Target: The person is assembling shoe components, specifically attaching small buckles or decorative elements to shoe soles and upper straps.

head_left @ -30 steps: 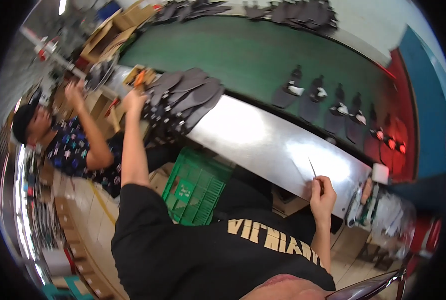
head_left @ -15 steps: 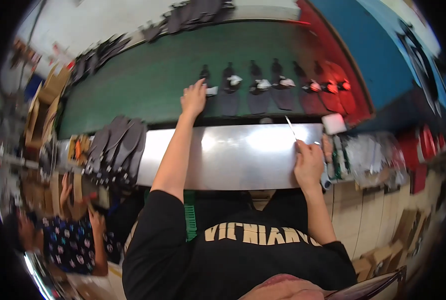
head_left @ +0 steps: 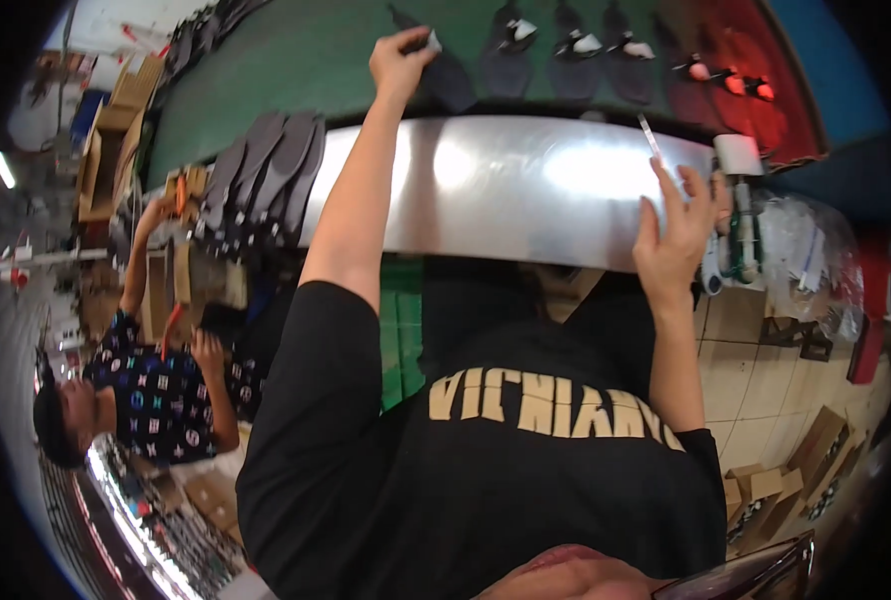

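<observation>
My left hand (head_left: 403,65) is closed at the white-tipped strap of a dark sandal sole (head_left: 448,82), which lies tilted on the green belt (head_left: 306,85). The fingers partly hide the strap. Further right, more dark sandal soles (head_left: 507,60) lie in a row, each with a small white piece on its strap. My right hand (head_left: 678,225) is over the right end of the shiny metal ledge (head_left: 506,190), several fingers spread. A thin pale stick-like tool (head_left: 648,136) juts up from its index finger; the exact grip is partly hidden.
Dark soles (head_left: 266,170) are piled at the ledge's left end. Beside its right end are a white block (head_left: 738,155), green-handled tools (head_left: 745,245) and a clear plastic bag (head_left: 811,260). Red light falls on the belt's right side. A co-worker (head_left: 156,390) is at the left.
The view has shifted, so the belt sits higher in the picture. My left hand has drawn its sole nearer and tilted it. The right hand has moved rightward, its fingers spreading, with the tool.
</observation>
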A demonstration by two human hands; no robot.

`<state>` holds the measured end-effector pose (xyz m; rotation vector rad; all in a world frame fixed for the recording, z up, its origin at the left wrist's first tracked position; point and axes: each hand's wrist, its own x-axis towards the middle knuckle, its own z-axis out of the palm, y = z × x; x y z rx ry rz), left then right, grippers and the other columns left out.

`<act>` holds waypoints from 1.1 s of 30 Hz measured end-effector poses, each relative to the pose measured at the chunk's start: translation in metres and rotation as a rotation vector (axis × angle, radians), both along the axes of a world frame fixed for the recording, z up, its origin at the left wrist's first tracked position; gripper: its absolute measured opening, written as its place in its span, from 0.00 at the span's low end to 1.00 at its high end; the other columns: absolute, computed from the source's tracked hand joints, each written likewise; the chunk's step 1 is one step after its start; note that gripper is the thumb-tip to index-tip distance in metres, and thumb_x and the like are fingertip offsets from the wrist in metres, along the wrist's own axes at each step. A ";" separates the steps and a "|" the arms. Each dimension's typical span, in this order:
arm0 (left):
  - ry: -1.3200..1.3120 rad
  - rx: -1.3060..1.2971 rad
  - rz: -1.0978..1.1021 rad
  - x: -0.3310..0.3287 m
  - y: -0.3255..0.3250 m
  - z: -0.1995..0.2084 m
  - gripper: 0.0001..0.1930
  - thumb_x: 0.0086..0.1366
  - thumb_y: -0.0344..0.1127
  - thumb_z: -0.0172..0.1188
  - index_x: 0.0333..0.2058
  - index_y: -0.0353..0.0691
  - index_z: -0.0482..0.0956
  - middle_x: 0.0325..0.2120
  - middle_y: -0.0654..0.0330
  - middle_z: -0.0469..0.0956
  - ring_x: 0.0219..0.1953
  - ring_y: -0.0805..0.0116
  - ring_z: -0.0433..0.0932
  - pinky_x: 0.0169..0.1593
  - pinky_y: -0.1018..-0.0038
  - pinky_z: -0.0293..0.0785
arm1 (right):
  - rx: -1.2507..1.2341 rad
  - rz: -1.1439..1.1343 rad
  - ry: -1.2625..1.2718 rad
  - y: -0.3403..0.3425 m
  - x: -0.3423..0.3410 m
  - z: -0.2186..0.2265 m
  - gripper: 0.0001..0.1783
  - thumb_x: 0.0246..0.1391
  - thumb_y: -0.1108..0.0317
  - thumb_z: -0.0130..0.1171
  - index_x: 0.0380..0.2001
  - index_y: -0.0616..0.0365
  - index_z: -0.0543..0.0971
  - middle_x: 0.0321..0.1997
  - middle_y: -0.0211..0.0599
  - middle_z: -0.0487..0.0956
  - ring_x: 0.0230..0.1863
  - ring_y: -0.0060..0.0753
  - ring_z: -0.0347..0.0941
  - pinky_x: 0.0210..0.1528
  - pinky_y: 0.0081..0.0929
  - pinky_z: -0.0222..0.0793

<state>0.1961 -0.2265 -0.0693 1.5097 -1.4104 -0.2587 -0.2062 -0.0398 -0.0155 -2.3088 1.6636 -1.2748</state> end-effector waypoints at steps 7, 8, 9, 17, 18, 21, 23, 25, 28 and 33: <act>0.566 -0.056 -0.172 -0.034 0.104 0.109 0.18 0.50 0.20 0.69 0.41 0.31 0.79 0.36 0.58 0.81 0.38 0.70 0.80 0.44 0.75 0.78 | 0.520 0.408 -0.808 0.018 0.012 -0.012 0.12 0.59 0.69 0.58 0.45 0.58 0.77 0.50 0.39 0.74 0.51 0.35 0.69 0.53 0.32 0.66; 0.604 0.028 -0.276 -0.048 0.125 0.116 0.18 0.51 0.21 0.69 0.42 0.32 0.79 0.36 0.57 0.81 0.38 0.70 0.80 0.45 0.74 0.78 | 0.511 0.402 -0.810 0.017 0.017 -0.012 0.12 0.59 0.69 0.58 0.45 0.58 0.77 0.50 0.39 0.74 0.51 0.35 0.69 0.53 0.32 0.66; 0.625 0.154 -0.308 -0.075 0.151 0.124 0.17 0.50 0.22 0.70 0.41 0.33 0.80 0.36 0.59 0.81 0.38 0.71 0.80 0.45 0.75 0.77 | 0.688 0.591 -1.152 0.018 0.026 -0.008 0.14 0.60 0.64 0.58 0.46 0.58 0.76 0.52 0.39 0.74 0.52 0.34 0.70 0.53 0.30 0.66; 1.083 0.375 -0.533 -0.178 0.264 0.066 0.13 0.56 0.21 0.66 0.42 0.34 0.82 0.43 0.61 0.80 0.37 0.77 0.78 0.42 0.80 0.74 | 0.817 0.871 -1.722 0.031 0.049 0.010 0.19 0.59 0.60 0.60 0.46 0.62 0.71 0.45 0.42 0.76 0.49 0.34 0.73 0.59 0.33 0.66; 1.108 0.415 -0.491 -0.176 0.264 0.062 0.12 0.57 0.21 0.65 0.42 0.34 0.82 0.45 0.60 0.79 0.39 0.75 0.78 0.42 0.80 0.76 | 0.808 0.867 -1.718 0.030 0.045 0.011 0.19 0.59 0.60 0.60 0.46 0.62 0.71 0.45 0.42 0.76 0.49 0.34 0.73 0.59 0.33 0.66; 1.155 0.458 -0.453 -0.172 0.266 0.060 0.11 0.60 0.23 0.64 0.43 0.34 0.82 0.48 0.59 0.79 0.41 0.73 0.79 0.40 0.78 0.80 | 0.844 0.845 -1.613 0.034 0.023 0.020 0.17 0.56 0.64 0.64 0.37 0.53 0.64 0.38 0.30 0.69 0.35 0.20 0.63 0.43 0.22 0.62; 1.159 0.473 -0.481 -0.168 0.266 0.058 0.12 0.61 0.24 0.62 0.45 0.36 0.81 0.47 0.56 0.79 0.41 0.72 0.80 0.36 0.76 0.84 | 0.874 0.801 -1.407 0.044 0.017 0.020 0.18 0.54 0.68 0.65 0.38 0.53 0.65 0.39 0.30 0.69 0.37 0.19 0.64 0.43 0.21 0.62; 1.174 0.468 -0.493 -0.164 0.267 0.056 0.13 0.61 0.24 0.62 0.46 0.35 0.80 0.47 0.56 0.80 0.41 0.72 0.81 0.37 0.77 0.84 | 0.907 0.703 -1.125 0.057 0.018 0.022 0.20 0.48 0.79 0.66 0.39 0.55 0.66 0.38 0.28 0.71 0.37 0.17 0.67 0.40 0.18 0.65; 1.219 0.465 -0.509 -0.162 0.267 0.059 0.15 0.61 0.23 0.62 0.47 0.35 0.79 0.46 0.55 0.80 0.41 0.72 0.81 0.38 0.77 0.83 | 0.908 0.591 -0.951 0.071 0.024 0.027 0.24 0.50 0.79 0.64 0.50 0.62 0.69 0.39 0.33 0.77 0.32 0.18 0.73 0.35 0.13 0.69; 1.219 0.450 -0.578 -0.156 0.270 0.058 0.17 0.59 0.21 0.62 0.48 0.34 0.79 0.47 0.54 0.80 0.41 0.71 0.81 0.39 0.77 0.82 | 0.755 0.554 -0.791 0.076 0.028 0.027 0.28 0.47 0.78 0.66 0.54 0.62 0.74 0.43 0.39 0.80 0.39 0.23 0.76 0.43 0.19 0.71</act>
